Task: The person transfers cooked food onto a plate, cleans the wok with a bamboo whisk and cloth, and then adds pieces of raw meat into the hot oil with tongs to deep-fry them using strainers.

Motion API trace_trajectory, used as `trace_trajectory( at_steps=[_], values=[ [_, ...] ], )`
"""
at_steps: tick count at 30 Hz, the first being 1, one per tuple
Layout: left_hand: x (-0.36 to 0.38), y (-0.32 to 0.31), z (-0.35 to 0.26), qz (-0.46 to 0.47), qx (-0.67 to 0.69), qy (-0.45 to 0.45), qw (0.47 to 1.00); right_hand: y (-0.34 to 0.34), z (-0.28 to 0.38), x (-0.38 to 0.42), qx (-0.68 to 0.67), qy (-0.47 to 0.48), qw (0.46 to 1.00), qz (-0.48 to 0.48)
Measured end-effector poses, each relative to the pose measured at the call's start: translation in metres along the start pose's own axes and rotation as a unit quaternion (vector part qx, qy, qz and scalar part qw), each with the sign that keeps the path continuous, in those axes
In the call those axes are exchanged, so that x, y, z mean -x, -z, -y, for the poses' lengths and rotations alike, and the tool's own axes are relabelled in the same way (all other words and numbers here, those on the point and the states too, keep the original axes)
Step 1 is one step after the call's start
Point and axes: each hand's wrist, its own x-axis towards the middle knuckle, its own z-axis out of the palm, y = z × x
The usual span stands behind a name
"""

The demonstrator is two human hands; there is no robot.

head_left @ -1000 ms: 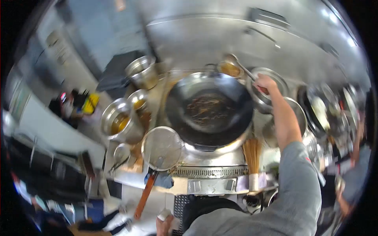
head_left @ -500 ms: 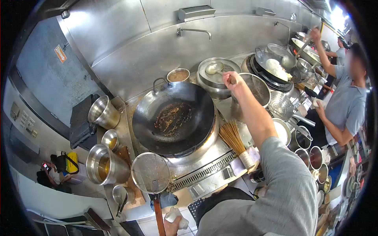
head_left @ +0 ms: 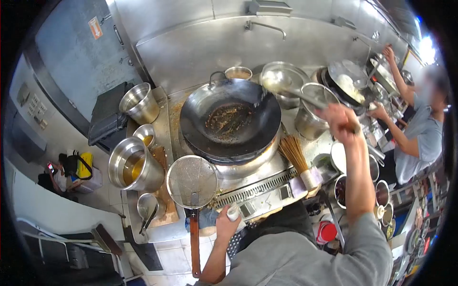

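Note:
My right hand point(head_left: 339, 123) is closed around the handle of a metal ladle point(head_left: 275, 82), its bowl blurred by motion. The ladle's bowl is over the right rim of a large black wok point(head_left: 200, 109), and a little liquid appears to drip near it. Brown scraps point(head_left: 229, 119) cling to the wok's bottom. Down at the counter's front edge, my left hand point(head_left: 226, 226) is closed on a crumpled white cloth point(head_left: 233, 212). Close to that hand, a wire-mesh skimmer point(head_left: 192, 178) lies with its wooden handle point(head_left: 194, 243) pointing toward me.
Left of the wok stand metal pots, one holding yellowish liquid point(head_left: 130, 169). A bamboo brush point(head_left: 294, 153) stands at the wok's lower right. Behind it are a lidded pot point(head_left: 296, 99) and a tall pot point(head_left: 312, 125). At far right, a co-worker point(head_left: 420, 128) works at another wok.
The ladle has swung from the lidded pot to the wok's right rim. My right hand has shifted right and down in view; my left hand has risen toward the counter edge. The camera view has shifted.

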Motion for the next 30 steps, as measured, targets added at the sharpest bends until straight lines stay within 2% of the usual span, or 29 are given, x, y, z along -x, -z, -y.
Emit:
trace_trajectory(
  at_steps=[1, 2, 4, 6, 7, 8, 11, 13, 14, 16, 17, 18, 19, 20, 21, 22, 24, 25, 27, 28, 29, 30],
  values=[
    [-0.007, -0.006, -0.002, -0.028, -0.04, -0.04, 0.998, 0.003, -0.006, 0.013, 0.045, 0.004, 0.999, -0.028],
    [-0.008, -0.008, -0.003, -0.033, -0.034, -0.037, 0.998, 0.009, -0.013, 0.027, 0.085, 0.009, 0.994, -0.062],
    [-0.011, -0.007, -0.005, -0.033, -0.081, -0.027, 0.996, 0.016, -0.031, 0.048, 0.266, 0.018, 0.962, -0.053],
    [-0.01, -0.009, -0.007, -0.04, -0.071, -0.01, 0.997, 0.029, -0.038, 0.055, 0.356, 0.06, 0.928, -0.097],
    [-0.009, -0.012, -0.003, -0.062, -0.087, -0.021, 0.994, 0.036, -0.037, 0.05, 0.384, 0.064, 0.911, -0.139],
    [-0.009, -0.014, 0.002, -0.087, -0.105, -0.028, 0.99, 0.045, -0.031, 0.042, 0.407, 0.059, 0.903, -0.128],
    [-0.003, -0.013, 0.001, -0.12, -0.104, -0.033, 0.987, 0.047, -0.014, -0.002, 0.515, 0.129, 0.836, -0.142],
    [0.007, -0.007, -0.004, -0.131, -0.096, -0.023, 0.986, 0.054, 0.015, -0.052, 0.627, 0.173, 0.745, -0.146],
    [0.01, -0.003, -0.007, -0.105, -0.079, 0.014, 0.991, 0.05, 0.027, -0.076, 0.683, 0.19, 0.687, -0.157],
    [0.006, 0.002, -0.019, -0.041, -0.041, 0.068, 0.996, 0.076, 0.065, -0.144, 0.79, 0.237, 0.534, -0.188],
    [0.013, -0.004, -0.02, -0.085, -0.068, 0.058, 0.992, 0.092, 0.085, -0.183, 0.805, 0.24, 0.497, -0.217],
    [0.015, -0.003, -0.027, -0.075, -0.069, 0.05, 0.994, 0.105, 0.105, -0.21, 0.817, 0.24, 0.459, -0.252],
    [0.017, 0.0, -0.038, -0.103, -0.105, 0.048, 0.988, 0.107, 0.123, -0.22, 0.812, 0.244, 0.46, -0.264],
    [0.019, 0.003, -0.052, -0.135, -0.14, 0.047, 0.98, 0.104, 0.135, -0.232, 0.689, 0.227, 0.657, -0.207],
    [0.015, 0.013, -0.082, -0.156, -0.117, 0.042, 0.98, 0.1, 0.144, -0.243, 0.528, 0.196, 0.815, -0.134],
    [0.009, 0.013, -0.096, -0.153, -0.118, 0.043, 0.98, 0.096, 0.154, -0.252, 0.338, 0.153, 0.927, -0.052],
    [0.006, 0.013, -0.118, -0.126, 0.029, 0.005, 0.992, 0.077, 0.181, -0.244, 0.156, 0.093, 0.982, -0.048],
    [-0.001, 0.011, -0.145, -0.128, 0.024, -0.031, 0.991, 0.065, 0.181, -0.233, 0.092, 0.027, 0.995, -0.009],
    [-0.023, 0.008, -0.178, -0.063, -0.016, -0.174, 0.983, 0.052, 0.185, -0.222, 0.031, 0.01, 0.999, -0.01],
    [-0.039, 0.002, -0.187, -0.047, -0.019, -0.239, 0.97, 0.048, 0.179, -0.209, 0.044, 0.07, 0.997, 0.006],
    [-0.052, 0.003, -0.201, -0.048, -0.057, -0.268, 0.961, 0.041, 0.185, -0.205, 0.063, 0.066, 0.996, 0.002],
    [-0.069, 0.003, -0.214, -0.07, -0.09, -0.294, 0.949, 0.049, 0.199, -0.209, 0.092, 0.042, 0.994, 0.047]
  ],
)
